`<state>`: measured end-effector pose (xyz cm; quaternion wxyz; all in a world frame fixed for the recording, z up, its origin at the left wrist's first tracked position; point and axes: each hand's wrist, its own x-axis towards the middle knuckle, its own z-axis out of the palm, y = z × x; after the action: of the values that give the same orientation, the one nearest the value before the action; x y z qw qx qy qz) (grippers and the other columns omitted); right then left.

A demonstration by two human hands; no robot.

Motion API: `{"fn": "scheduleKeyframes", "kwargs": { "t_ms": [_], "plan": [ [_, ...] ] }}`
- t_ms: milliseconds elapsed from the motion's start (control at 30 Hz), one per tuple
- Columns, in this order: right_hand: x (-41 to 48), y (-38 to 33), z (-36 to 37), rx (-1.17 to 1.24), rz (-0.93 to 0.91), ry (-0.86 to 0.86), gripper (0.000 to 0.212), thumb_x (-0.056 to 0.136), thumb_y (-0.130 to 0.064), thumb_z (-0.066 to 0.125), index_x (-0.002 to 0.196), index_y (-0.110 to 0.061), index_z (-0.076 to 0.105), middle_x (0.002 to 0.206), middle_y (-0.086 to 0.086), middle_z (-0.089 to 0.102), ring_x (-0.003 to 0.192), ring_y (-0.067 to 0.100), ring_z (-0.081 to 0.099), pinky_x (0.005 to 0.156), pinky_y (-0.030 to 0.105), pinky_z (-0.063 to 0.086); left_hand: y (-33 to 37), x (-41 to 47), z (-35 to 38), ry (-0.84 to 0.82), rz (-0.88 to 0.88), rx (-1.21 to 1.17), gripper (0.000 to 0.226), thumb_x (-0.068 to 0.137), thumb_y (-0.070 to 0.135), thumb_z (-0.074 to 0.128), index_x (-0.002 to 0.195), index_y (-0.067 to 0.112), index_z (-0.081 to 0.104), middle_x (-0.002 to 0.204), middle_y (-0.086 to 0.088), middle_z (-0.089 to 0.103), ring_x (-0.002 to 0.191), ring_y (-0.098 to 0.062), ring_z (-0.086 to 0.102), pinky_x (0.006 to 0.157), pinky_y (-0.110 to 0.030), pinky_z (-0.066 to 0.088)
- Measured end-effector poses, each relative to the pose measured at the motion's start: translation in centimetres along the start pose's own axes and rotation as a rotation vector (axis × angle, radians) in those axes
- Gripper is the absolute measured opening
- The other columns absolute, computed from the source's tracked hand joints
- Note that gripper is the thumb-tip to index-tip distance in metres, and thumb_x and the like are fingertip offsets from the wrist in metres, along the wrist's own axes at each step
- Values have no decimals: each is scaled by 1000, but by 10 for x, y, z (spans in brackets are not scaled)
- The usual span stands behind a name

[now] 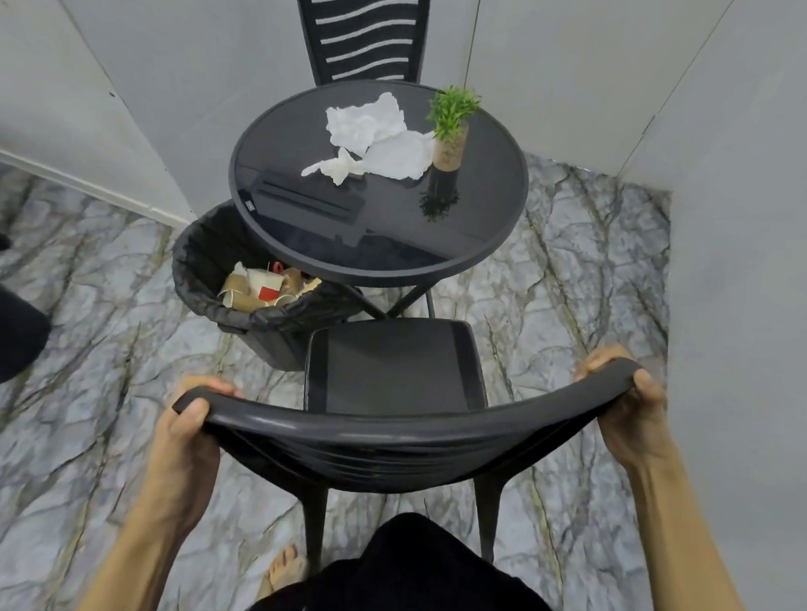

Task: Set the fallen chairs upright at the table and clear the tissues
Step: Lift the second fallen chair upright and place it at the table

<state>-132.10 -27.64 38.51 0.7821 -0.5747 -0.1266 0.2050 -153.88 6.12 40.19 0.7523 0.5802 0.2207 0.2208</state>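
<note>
A black chair point(388, 365) stands upright just in front of me, its seat facing the round black table point(301, 247). My left hand point(186, 429) grips the left end of its curved backrest and my right hand point(622, 403) grips the right end. White crumpled tissues point(378, 138) lie on the far half of the tabletop. A second black chair point(362, 24) with a slatted back stands upright behind the table against the wall.
A small green plant in a brown pot point(450, 133) stands on the table right of the tissues. A black bin point(251, 291) lined with a bag and holding paper cups sits left of the table. Grey walls close in on both sides. The floor is marbled.
</note>
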Motion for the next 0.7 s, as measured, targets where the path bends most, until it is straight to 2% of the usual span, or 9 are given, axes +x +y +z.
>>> {"fn": "scheduleKeyframes", "kwargs": {
  "t_ms": [100, 133, 200, 467, 700],
  "plan": [
    [-2, 1, -3, 5, 17, 20, 52, 46, -71, 74, 65, -23, 63, 63, -8, 58, 58, 8, 54, 52, 16, 45, 4, 1, -1, -32, -15, 4, 22, 57, 45, 65, 70, 27, 61, 65, 15, 62, 61, 1, 58, 55, -9, 47],
    [-3, 2, -3, 6, 18, 16, 53, 47, -72, 73, 66, -24, 63, 64, -8, 58, 60, 8, 54, 53, 16, 45, 5, 2, -1, -41, -20, 4, 35, 52, 53, 73, 71, 27, 61, 65, 15, 62, 61, 1, 58, 55, -9, 47],
    [-6, 3, -4, 3, 30, 12, 54, 48, -73, 72, 68, -24, 63, 65, -9, 59, 61, 8, 55, 55, 16, 46, 7, 1, -3, -42, -27, 15, 52, 43, 67, 74, 73, 27, 60, 67, 15, 62, 62, 1, 58, 55, -9, 47],
    [-51, 16, -22, -20, 105, -49, 58, 40, -77, 74, 69, -27, 68, 67, -8, 67, 63, 8, 62, 58, 16, 51, -14, -43, -17, -62, -52, 34, 54, 40, 72, 74, 70, 28, 65, 67, 14, 65, 64, -1, 59, 59, -10, 47],
    [-94, 26, -32, 43, 155, -84, 57, 45, -71, 77, 77, -25, 68, 76, -5, 70, 73, 9, 66, 66, 17, 55, -29, -80, -30, -94, -109, 37, 55, 41, 70, 76, 73, 27, 65, 72, 11, 65, 69, -4, 59, 61, -12, 48]
  ]
}}
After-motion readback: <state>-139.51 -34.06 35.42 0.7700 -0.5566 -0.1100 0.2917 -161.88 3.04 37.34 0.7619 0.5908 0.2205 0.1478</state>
